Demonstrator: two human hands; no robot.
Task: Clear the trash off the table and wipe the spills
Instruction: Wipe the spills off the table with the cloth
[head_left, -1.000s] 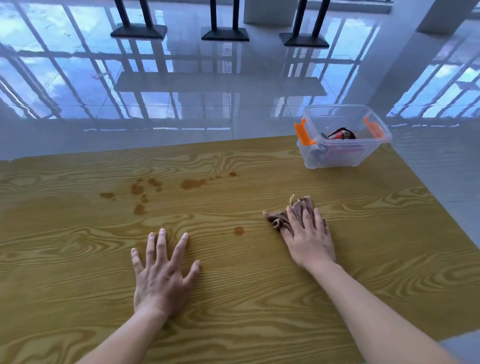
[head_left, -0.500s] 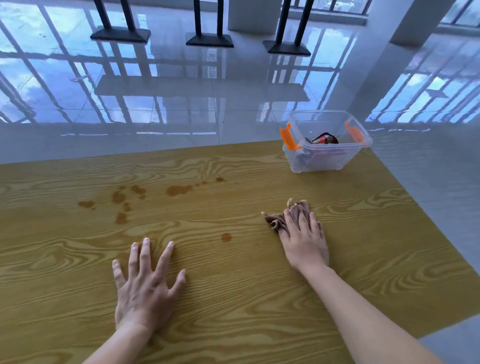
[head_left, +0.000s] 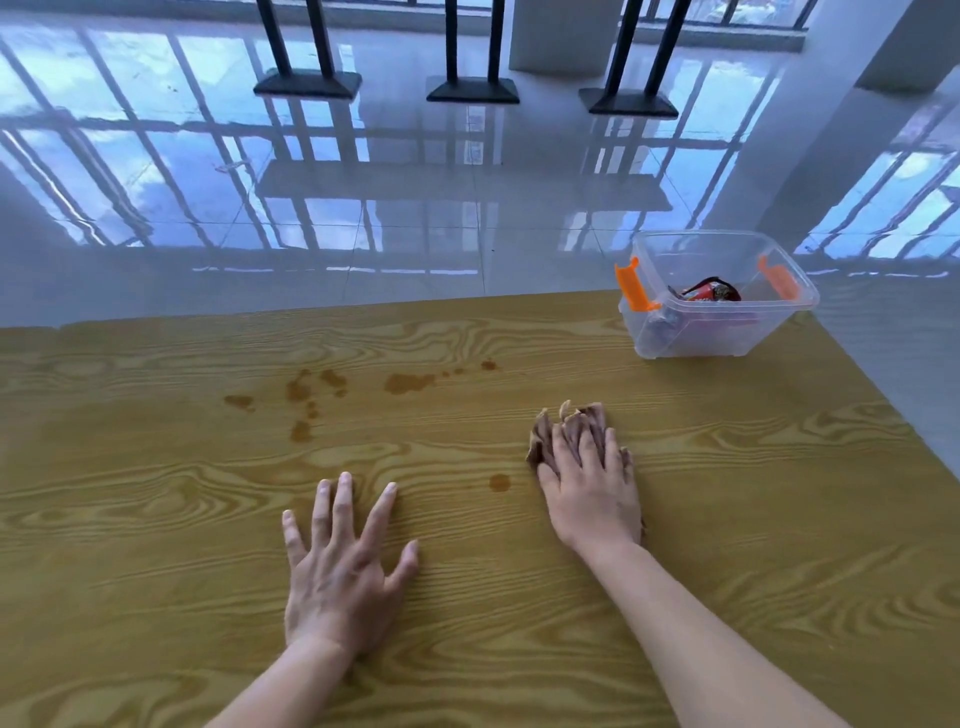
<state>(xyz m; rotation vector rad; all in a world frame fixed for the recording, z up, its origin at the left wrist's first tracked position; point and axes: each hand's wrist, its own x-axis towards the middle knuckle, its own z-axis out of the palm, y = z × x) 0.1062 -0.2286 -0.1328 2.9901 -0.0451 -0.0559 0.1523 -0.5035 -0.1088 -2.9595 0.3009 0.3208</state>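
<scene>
My right hand (head_left: 589, 488) presses flat on a crumpled brown cloth (head_left: 576, 423) on the wooden table (head_left: 753, 493). One small brown spill drop (head_left: 499, 482) lies just left of that hand. A cluster of brown spill stains (head_left: 332, 389) spreads across the table's far middle. My left hand (head_left: 340, 566) rests flat on the table, fingers spread, holding nothing. A clear plastic bin (head_left: 675, 340) with orange latches stands at the far right corner, with trash wrappers (head_left: 709, 292) inside.
The table's far edge meets a glossy tiled floor (head_left: 415, 208). Black stand bases (head_left: 472, 89) are on the floor beyond. The table's right edge runs close behind the bin.
The view has shifted around the table. My right hand stays on the cloth next to the single drop, and my left hand stays flat.
</scene>
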